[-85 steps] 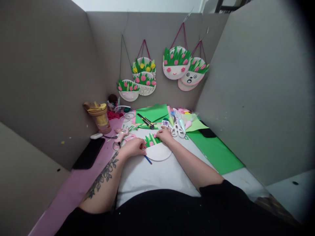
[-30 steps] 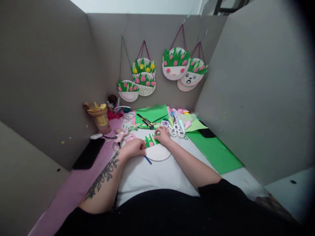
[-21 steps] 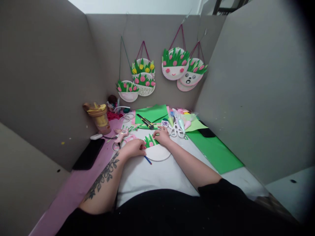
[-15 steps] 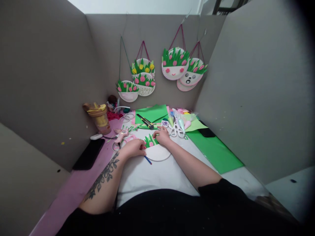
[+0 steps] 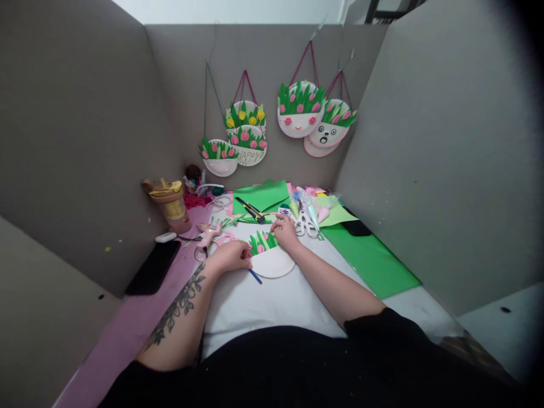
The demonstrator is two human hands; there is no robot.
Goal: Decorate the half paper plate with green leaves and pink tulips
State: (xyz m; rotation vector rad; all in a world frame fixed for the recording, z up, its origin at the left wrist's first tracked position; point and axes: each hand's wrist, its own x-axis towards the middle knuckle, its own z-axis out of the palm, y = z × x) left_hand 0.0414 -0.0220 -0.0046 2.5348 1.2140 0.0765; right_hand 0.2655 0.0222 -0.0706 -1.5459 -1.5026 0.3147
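A white half paper plate (image 5: 274, 264) lies on the white sheet, with green paper grass and pink flowers (image 5: 262, 242) sticking out along its top edge. My left hand (image 5: 229, 256) rests on the plate's left corner, fingers curled and pressing it down. My right hand (image 5: 286, 233) sits at the right end of the grass, its fingers bent onto the green and pink pieces. A blue pen (image 5: 255, 276) lies just below my left hand.
White scissors (image 5: 304, 222), a utility knife (image 5: 251, 209), green paper sheets (image 5: 369, 259), a pink glue gun (image 5: 209, 233), a yellow-lidded cup (image 5: 170, 203) and a black phone (image 5: 152, 267) surround the work. Finished flower plates (image 5: 300, 116) hang on the grey partition walls.
My right hand has shifted slightly along the top of the grass strip, between its right end and a bit leftward. My left hand has stayed on the plate's left corner.
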